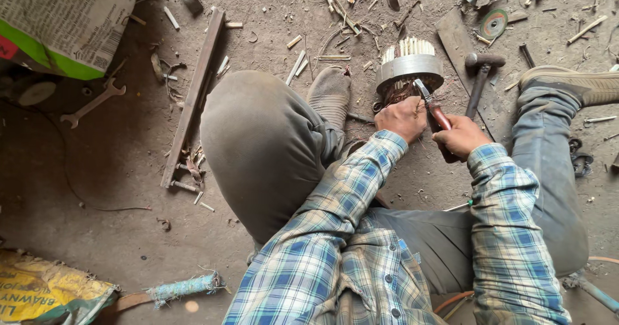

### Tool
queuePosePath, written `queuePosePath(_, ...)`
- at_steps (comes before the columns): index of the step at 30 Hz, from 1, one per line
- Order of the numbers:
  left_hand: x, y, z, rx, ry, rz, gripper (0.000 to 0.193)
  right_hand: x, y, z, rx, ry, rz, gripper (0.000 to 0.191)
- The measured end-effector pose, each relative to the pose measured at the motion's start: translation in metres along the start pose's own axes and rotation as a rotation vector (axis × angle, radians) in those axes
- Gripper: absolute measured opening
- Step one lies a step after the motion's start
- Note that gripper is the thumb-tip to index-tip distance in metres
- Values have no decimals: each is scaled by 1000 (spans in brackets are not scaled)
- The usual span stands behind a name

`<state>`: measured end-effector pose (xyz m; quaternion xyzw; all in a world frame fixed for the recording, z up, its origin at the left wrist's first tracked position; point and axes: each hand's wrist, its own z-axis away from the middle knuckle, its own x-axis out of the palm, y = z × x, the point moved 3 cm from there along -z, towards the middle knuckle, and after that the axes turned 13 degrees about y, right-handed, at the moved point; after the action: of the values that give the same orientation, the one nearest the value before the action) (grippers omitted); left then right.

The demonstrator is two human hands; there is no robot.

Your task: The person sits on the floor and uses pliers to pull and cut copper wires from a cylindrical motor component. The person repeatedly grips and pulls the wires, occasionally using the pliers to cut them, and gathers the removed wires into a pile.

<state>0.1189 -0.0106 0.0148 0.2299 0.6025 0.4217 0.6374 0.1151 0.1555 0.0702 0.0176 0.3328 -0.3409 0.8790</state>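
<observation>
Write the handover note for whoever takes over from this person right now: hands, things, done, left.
Left hand: gripping the copper windings at the base of the round metal stator on the dirt floor.
Right hand: closed on red-handled pliers, jaws in the windings.
Hammer lies just right of the stator; spanner far left.
Done: stator upright between the feet, cut scraps scattered around.
Left: windings still in the stator.

hammer [480, 80] right of stator [409, 70], spanner [92, 103] far left
</observation>
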Motion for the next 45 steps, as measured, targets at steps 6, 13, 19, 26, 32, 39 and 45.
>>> queuePosePath(6, -6, 3, 1, 43, 42, -2, 14, 0, -11, 8, 63, 40, 82, 24)
queuePosePath(13, -23, 2, -55, 134, 130, -87, 37, 4, -14, 12, 15, 100, 273, 23)
queuePosePath(19, 7, -2, -125, 157, 218, -148, 26, 27, 10, 3, 43, -13, -181, 19)
queuePosePath(26, 46, 9, -136, 183, 163, -217, 22, 49, 34, -16, -115, 59, -471, 23)
queuePosePath(32, 48, 10, -164, -76, 80, -282, 15, 54, 48, 41, -202, 88, -575, 27)
queuePosePath(39, 60, 6, -153, 12, 161, -149, 30, 48, 89, 167, 88, -93, -1042, 39)
queuePosePath(45, 24, 14, -149, 172, 213, 33, 34, 29, 47, 117, -181, 56, -987, 37)
